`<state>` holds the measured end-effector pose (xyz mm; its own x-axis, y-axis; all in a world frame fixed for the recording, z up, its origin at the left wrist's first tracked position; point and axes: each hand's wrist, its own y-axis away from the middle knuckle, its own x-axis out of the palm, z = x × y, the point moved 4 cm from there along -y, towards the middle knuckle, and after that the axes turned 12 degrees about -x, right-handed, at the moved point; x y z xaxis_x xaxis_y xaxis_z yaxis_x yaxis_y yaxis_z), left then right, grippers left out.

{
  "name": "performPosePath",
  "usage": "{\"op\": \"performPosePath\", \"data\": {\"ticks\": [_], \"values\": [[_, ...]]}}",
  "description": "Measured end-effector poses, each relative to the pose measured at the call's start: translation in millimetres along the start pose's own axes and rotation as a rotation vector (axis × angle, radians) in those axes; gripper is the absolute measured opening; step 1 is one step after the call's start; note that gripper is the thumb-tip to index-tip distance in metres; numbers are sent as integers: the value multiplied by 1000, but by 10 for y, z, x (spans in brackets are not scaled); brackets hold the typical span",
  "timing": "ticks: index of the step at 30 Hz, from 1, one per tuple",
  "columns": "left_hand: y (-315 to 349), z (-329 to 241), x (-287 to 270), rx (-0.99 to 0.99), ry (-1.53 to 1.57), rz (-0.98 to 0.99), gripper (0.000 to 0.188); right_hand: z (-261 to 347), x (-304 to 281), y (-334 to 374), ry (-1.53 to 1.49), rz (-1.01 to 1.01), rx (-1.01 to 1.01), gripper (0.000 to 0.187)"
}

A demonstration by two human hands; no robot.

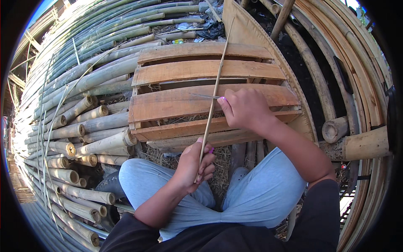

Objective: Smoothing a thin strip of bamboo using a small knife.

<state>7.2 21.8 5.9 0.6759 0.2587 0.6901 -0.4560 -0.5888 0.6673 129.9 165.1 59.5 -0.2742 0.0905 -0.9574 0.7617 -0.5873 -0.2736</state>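
A long, thin bamboo strip [213,101] slants up and away from my lap, over a slatted wooden crate [176,101]. My left hand [195,165] is closed around its near end, just above my knees. My right hand [247,108] is closed on a knife, with its handle hidden in my fist. The knife's narrow dark blade [201,95] points left, and it crosses the strip about halfway along. Whether the edge touches the strip I cannot tell.
Stacked bamboo poles [84,126] fill the left side, their cut ends toward me. Several thin strips [47,138] lie across them. A tan stitched panel [268,40] stands behind the crate. Thick bamboo [364,143] and long wooden boards [357,63] are at the right.
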Motion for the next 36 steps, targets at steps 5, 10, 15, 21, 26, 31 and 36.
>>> {"op": "performPosePath", "data": {"ticks": [5,10,15,21,26,31,36], "values": [[3,23,-8,-3,-16,63,35,-16,46,56,-35,-1,-16,35],[28,18,-13,-5,3,60,35,-106,-29,23,5,-7,34,35],[28,-16,-65,-8,31,95,35,242,15,83,-86,101,-48,35],[2,5,-1,4,-20,63,34,-73,-7,53,18,-25,-17,34],[46,-58,-74,-7,30,76,34,436,-80,170,-108,153,-72,32],[-5,-36,-24,-15,39,83,33,35,83,86,-53,49,-42,30],[-5,-42,-73,-15,44,49,33,331,-1,108,-91,100,19,30]]}}
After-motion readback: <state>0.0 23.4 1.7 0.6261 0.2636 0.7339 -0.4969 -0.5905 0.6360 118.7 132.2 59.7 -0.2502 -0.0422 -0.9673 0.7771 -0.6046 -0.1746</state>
